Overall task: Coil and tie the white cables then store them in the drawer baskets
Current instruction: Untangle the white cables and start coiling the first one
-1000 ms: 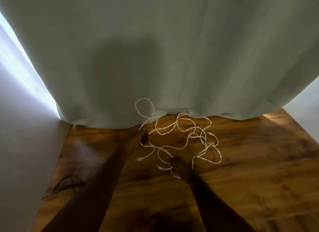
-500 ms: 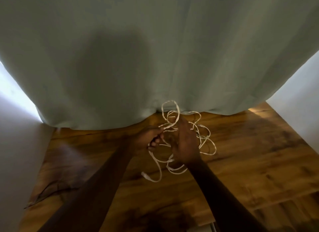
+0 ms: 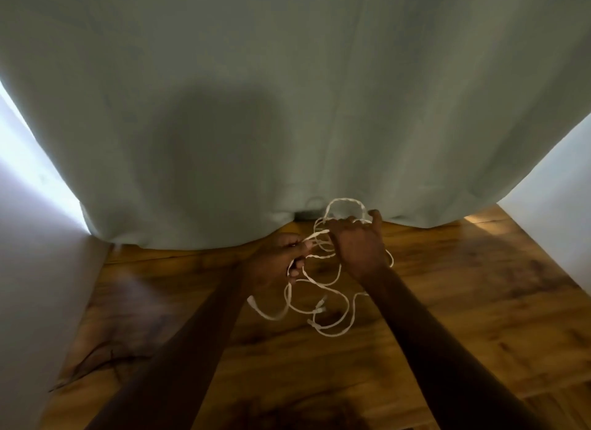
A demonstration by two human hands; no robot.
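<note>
The left hand [image 3: 278, 263] pinches a strand of the tangled white braided cables [image 3: 319, 288] between thumb and fingertips, its fingers curled in toward the palm. Just beside it, almost touching, the right hand [image 3: 359, 247] shows its back to the room, fingers curled over several loops of the same bundle and thumb sticking out toward the curtain. Both hands hold the bundle up above the floor. 1 loop rises over the right knuckles against the fabric behind, while the rest sags beneath the 2 hands in loose, uneven loops. About 3 small white plug ends [image 3: 320, 308] dangle at the bottom of those loops, though they are too small to make out clearly. Both bare forearms reach in from the lower edge of the view. Under them lies a glossy brown wooden plank floor [image 3: 463, 301], with a patch of sun at the right. A wide pale grey-green fabric curtain [image 3: 287, 93] hangs behind the hands, its hem reaching the boards. A plain white wall [image 3: 32, 301] stands at the left, with bright daylight at the curtain's edge, and another white wall closes the right side.
</note>
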